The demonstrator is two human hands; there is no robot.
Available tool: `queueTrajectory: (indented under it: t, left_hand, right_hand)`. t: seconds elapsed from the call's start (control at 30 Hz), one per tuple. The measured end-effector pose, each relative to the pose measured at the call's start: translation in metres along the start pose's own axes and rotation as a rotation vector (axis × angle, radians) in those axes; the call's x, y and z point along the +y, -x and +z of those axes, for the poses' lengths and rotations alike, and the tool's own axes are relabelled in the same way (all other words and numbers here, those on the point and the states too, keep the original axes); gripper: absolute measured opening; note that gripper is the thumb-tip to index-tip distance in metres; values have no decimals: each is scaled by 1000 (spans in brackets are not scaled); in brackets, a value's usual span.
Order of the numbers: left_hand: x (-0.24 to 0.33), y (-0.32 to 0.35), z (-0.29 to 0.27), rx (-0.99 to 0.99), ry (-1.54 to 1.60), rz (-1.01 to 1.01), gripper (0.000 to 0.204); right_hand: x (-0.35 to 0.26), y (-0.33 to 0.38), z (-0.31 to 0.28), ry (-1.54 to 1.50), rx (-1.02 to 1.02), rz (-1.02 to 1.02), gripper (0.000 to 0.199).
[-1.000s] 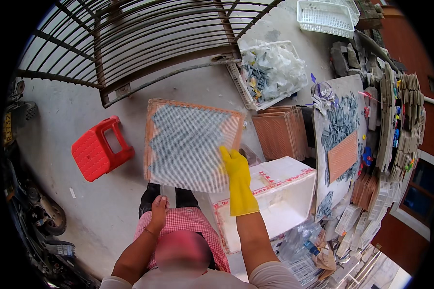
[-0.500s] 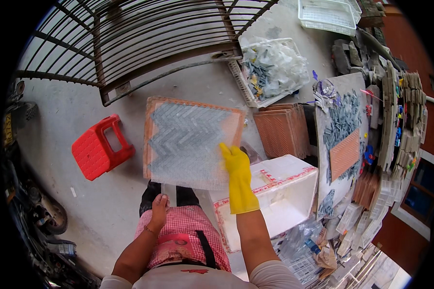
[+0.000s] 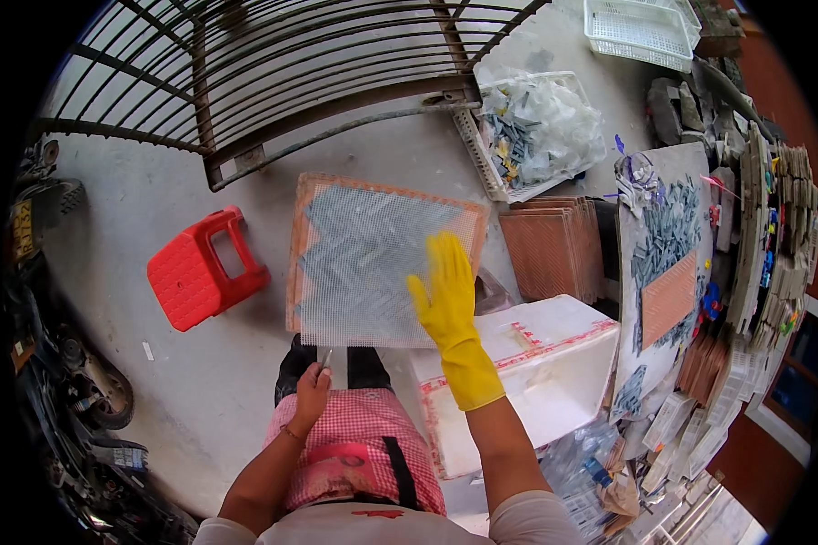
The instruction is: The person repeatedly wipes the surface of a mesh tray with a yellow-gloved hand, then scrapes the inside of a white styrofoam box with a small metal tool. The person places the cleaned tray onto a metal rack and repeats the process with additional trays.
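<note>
Mesh sheet lies over grey strip tiles set in a zigzag within an orange-brown tray, beyond the checked apron, right of the red stool and left and far of the white foam box. Right hand, yellow-gloved, spreads over the mesh's right part, fingers extended and grasping nothing; tips blurred, contact cannot be told. Left hand, bare, has fingers closed on a thin item, kind unclear, near the tray's near edge. Step in hand, judged: smoothing mesh onto tiles. Next move probably calls for light, even palm pressure, without dragging the mesh sideways.
</note>
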State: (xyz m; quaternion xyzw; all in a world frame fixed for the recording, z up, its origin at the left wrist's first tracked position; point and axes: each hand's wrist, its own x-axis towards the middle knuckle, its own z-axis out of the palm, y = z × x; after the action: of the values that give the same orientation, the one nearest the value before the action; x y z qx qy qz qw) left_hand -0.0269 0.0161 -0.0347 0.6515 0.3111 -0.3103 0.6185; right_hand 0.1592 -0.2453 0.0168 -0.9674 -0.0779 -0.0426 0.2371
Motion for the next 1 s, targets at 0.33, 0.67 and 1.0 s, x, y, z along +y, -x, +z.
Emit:
queueTrajectory:
  t: [0.33,0.67,1.0]
  left_hand:
    - [-20,9,-49,21,-61,-84,13]
    - [18,-12,-110,305,257,-36,16]
    - [34,-30,-148,148,170,-28,9]
  right_hand:
    - [-20,10,65,283,-119,175,65]
    - [-140,19,140,36,-299,-96,61]
    - [-19,-15,85,206,162,415,57]
